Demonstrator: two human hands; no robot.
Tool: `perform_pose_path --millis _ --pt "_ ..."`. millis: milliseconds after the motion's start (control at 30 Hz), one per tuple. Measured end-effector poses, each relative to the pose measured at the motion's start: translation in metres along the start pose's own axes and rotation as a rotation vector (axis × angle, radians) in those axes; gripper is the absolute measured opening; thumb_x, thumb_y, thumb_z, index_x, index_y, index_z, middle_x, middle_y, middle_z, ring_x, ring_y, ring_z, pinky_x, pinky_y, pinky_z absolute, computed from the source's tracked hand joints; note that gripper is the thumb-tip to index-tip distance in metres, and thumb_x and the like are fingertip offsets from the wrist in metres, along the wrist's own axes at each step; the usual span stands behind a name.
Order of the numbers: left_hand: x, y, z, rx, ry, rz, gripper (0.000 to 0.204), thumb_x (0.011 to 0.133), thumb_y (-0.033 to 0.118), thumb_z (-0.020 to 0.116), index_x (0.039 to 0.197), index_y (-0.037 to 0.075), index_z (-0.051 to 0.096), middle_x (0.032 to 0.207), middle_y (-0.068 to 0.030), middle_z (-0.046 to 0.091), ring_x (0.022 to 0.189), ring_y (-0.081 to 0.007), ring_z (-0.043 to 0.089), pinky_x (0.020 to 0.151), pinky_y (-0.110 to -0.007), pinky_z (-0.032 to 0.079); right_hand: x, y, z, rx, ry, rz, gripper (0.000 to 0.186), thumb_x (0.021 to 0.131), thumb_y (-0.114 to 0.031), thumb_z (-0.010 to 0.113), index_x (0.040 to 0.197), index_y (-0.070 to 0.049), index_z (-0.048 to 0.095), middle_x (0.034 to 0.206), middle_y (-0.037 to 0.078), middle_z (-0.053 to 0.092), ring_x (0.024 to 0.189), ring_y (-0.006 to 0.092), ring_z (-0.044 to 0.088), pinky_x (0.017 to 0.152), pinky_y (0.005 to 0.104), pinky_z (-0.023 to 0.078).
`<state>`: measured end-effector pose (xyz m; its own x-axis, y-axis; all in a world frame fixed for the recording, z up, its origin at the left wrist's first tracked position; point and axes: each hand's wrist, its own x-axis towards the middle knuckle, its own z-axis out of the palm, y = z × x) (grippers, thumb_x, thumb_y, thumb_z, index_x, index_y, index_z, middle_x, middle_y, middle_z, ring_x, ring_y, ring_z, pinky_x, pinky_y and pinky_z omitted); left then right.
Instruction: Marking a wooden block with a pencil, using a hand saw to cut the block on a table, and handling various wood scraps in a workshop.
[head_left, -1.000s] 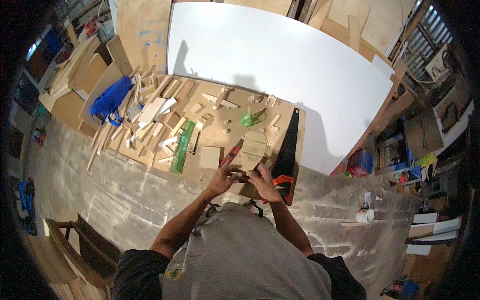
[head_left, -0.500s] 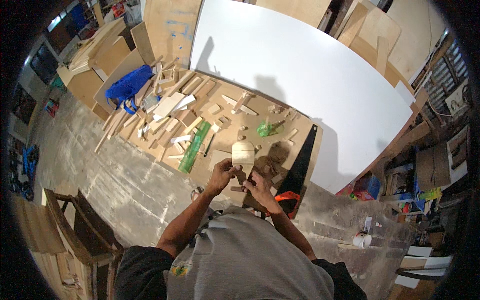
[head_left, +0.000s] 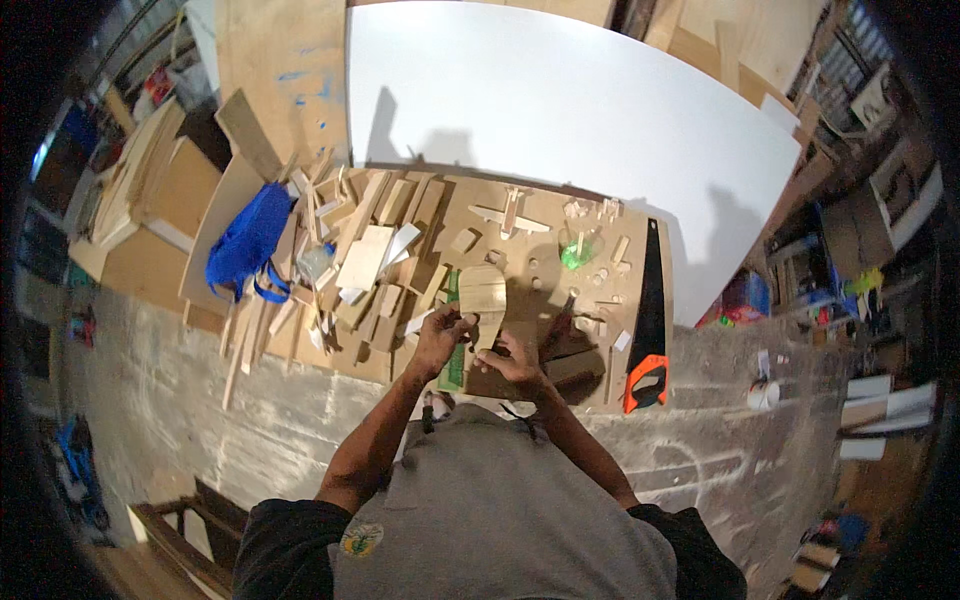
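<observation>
In front of my chest I hold a flat, pale wooden piece (head_left: 483,290) with a rounded top and a narrower lower part. The fingers of my left hand (head_left: 437,343) are closed on its left side. At its lower end, my right hand (head_left: 514,362) has thumb and fingers drawn together on the wood; the exact grip is small and partly hidden. Beneath my hands a translucent green strip (head_left: 452,372) lies on the wooden worktable (head_left: 465,205). Farther back on the table sits a small plane-shaped assembly of wood (head_left: 510,214).
A handsaw (head_left: 654,290) with an orange handle lies along the table's right side. Wood offcuts (head_left: 365,257) are heaped at the left, beside a blue bag (head_left: 250,240). Small wooden bits surround a green plastic item (head_left: 575,253). A large white panel (head_left: 570,100) stands behind.
My view has turned, so the saw now appears farther right and more upright. My right hand has come closer to the lower end of the wooden piece, which my left hand still holds.
</observation>
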<state>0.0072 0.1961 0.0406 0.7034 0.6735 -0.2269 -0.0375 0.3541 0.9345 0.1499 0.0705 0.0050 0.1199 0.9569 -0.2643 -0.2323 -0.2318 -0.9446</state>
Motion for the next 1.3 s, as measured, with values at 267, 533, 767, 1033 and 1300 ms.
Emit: perform_pose_path --millis 267,533,767,1033,1300 --pt "0.008 0.017 -0.036 -0.084 0.099 -0.109 0.054 0.083 0.004 0.071 0.131 0.007 0.044 0.114 -0.0116 0.062 0.099 -0.0219 0.063 0.079 -0.038 0.057 -0.005 0.023 0.000 -0.141 0.287 -0.107 0.039 0.094 -0.024 0.062 0.126 -0.002 0.056 0.105 0.004 0.062 0.088 0.0115 0.059 0.077 0.0284 0.050" --pt "0.002 0.015 -0.026 -0.029 -0.124 -0.106 0.052 0.083 0.002 0.071 0.130 0.008 0.049 0.106 -0.0054 0.065 0.090 -0.0151 0.065 0.069 -0.030 0.058 -0.018 -0.026 -0.020 0.021 0.572 -0.331 0.040 0.094 -0.015 0.063 0.130 -0.001 0.053 0.093 0.005 0.060 0.079 0.0129 0.060 0.065 0.0274 0.050" --pt "-0.003 -0.004 0.007 0.047 -0.206 -0.119 0.037 0.082 0.008 0.076 0.114 0.003 0.060 0.101 -0.0043 0.067 0.086 -0.0116 0.064 0.072 -0.028 0.054 -0.014 -0.054 -0.037 -0.022 0.504 -0.435 0.035 0.095 -0.008 0.059 0.129 -0.003 0.056 0.092 0.003 0.060 0.074 0.0093 0.056 0.061 0.0248 0.048" --pt "-0.011 -0.020 0.037 -0.054 -0.240 -0.160 0.041 0.082 0.007 0.075 0.117 0.001 0.056 0.105 -0.0088 0.067 0.089 -0.0177 0.067 0.071 -0.034 0.060 -0.014 -0.049 -0.059 0.092 0.438 -0.371 0.033 0.094 -0.007 0.060 0.126 -0.004 0.059 0.094 0.002 0.063 0.073 0.0084 0.055 0.061 0.0240 0.046" --pt "-0.018 -0.027 0.050 -0.092 -0.313 -0.162 0.041 0.083 0.007 0.074 0.119 0.003 0.056 0.109 -0.0058 0.067 0.092 -0.0162 0.066 0.079 -0.033 0.056 -0.011 -0.051 -0.067 0.143 0.410 -0.323 0.026 0.096 -0.011 0.057 0.119 0.000 0.062 0.096 0.002 0.066 0.076 0.0073 0.057 0.067 0.0243 0.047"
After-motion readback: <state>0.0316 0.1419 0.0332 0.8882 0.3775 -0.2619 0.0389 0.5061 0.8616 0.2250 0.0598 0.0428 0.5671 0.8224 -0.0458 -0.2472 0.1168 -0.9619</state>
